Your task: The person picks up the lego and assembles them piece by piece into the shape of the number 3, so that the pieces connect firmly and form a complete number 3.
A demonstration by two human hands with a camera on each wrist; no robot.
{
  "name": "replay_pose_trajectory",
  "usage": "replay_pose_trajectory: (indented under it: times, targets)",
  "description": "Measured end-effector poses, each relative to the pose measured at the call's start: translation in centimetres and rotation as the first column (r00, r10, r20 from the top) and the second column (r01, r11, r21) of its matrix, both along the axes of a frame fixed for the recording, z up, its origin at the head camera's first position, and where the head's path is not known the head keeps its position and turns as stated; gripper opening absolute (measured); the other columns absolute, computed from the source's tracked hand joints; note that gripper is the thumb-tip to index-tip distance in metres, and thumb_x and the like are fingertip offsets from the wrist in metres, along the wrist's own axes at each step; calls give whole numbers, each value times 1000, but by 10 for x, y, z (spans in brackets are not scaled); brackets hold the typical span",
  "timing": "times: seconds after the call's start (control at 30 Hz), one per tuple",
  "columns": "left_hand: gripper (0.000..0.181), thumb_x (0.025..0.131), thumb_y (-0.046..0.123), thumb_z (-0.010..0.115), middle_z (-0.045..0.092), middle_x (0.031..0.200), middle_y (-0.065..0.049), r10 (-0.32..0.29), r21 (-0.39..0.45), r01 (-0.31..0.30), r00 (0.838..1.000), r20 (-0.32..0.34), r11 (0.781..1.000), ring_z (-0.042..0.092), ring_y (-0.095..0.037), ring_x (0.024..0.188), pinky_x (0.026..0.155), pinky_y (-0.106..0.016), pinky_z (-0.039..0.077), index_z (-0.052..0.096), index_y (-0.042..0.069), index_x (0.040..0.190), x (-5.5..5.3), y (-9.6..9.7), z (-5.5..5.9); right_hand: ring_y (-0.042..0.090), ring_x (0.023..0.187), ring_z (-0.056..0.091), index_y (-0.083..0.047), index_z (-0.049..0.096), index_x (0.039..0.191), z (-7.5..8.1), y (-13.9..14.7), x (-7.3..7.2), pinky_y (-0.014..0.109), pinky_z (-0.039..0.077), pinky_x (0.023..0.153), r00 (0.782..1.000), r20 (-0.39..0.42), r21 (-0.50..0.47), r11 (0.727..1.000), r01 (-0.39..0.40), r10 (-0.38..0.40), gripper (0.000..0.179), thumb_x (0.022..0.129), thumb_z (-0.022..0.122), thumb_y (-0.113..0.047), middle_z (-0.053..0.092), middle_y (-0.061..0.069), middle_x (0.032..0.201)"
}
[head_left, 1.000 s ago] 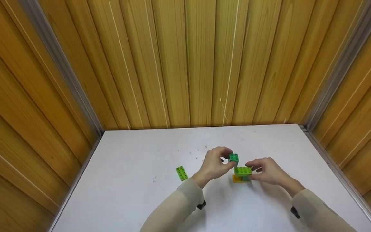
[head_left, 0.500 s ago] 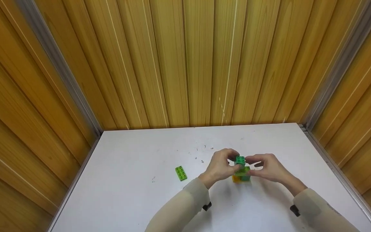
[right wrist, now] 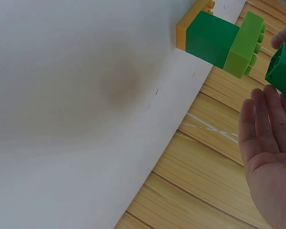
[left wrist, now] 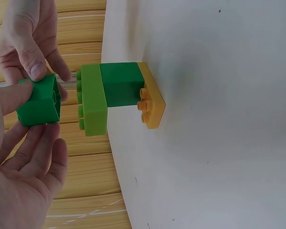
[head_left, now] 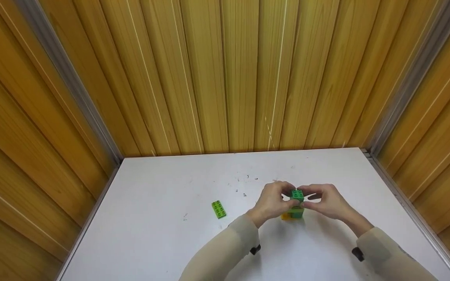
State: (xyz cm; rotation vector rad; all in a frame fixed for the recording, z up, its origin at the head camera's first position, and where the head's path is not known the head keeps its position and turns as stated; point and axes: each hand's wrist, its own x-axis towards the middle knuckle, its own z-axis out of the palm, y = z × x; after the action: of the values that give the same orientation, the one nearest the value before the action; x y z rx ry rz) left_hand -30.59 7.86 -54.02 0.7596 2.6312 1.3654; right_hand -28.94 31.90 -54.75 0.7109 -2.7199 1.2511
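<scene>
My left hand (head_left: 274,201) pinches a green building brick (left wrist: 39,102) between thumb and fingers, its hollow underside turned toward the stack. My right hand (head_left: 328,201) meets the same brick from the other side, its thumb on it and fingers close around. In both wrist views a gap separates this brick from a small stack. That stack has a yellow-orange plate (left wrist: 155,102) at its base, a darker green brick (left wrist: 121,83) standing on part of it, and a lime green brick (left wrist: 94,100) on top, overhanging several bare plate studs.
Left of the hands, a loose lime green brick (head_left: 218,209) lies on the white table (head_left: 154,234). Wood-patterned walls (head_left: 240,78) rise behind the table and at both sides. Small dark marks dot the tabletop.
The left hand has carried the green brick rightward to over the stack. The right hand has moved from beside the lime brick up to the green brick.
</scene>
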Motion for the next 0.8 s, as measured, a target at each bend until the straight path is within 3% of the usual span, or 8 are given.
replay_pose_trajectory:
  times: [0.13,0.3,0.6,0.7,0.8]
  targets:
    - [27,100,22,87,82,119,9,-26,3,26,999,-27,1000,75,-3,108,97,-20,61,82,19,127,-1,2,-4,8,108,80,-2,79,134,-2,1,1,42,70,93,1000,2,-18,1000,-8,8,41,95,90,-12,83,19,130]
    - [29,100,14,84,82,120,6,-67,12,68,998,-19,998,78,-11,114,101,-25,62,82,15,129,-2,2,-7,7,106,80,-4,80,134,-4,2,2,36,69,92,1000,20,-18,1000,-9,9,41,95,90,-15,84,16,129]
    - [31,99,13,84,82,122,7,-78,-21,77,996,-44,997,76,-4,113,103,-22,60,82,16,130,-1,3,-12,23,107,83,-2,79,135,-5,3,5,28,66,91,999,40,-8,1000,2,-2,41,96,89,-12,83,18,130]
    - [32,99,13,84,82,123,7,-78,-29,76,996,-49,997,77,-6,114,103,-22,60,82,17,131,-1,4,-13,23,108,83,-2,79,134,-6,3,5,33,68,92,999,34,-4,1000,10,-10,41,96,90,-12,84,17,130]
    - [32,99,14,84,81,123,7,-78,-35,76,996,-49,996,76,-6,115,104,-24,61,82,18,130,-1,4,-14,15,107,82,-4,80,133,-9,4,4,38,69,92,1000,25,3,1000,15,-15,40,95,90,-14,84,16,129]
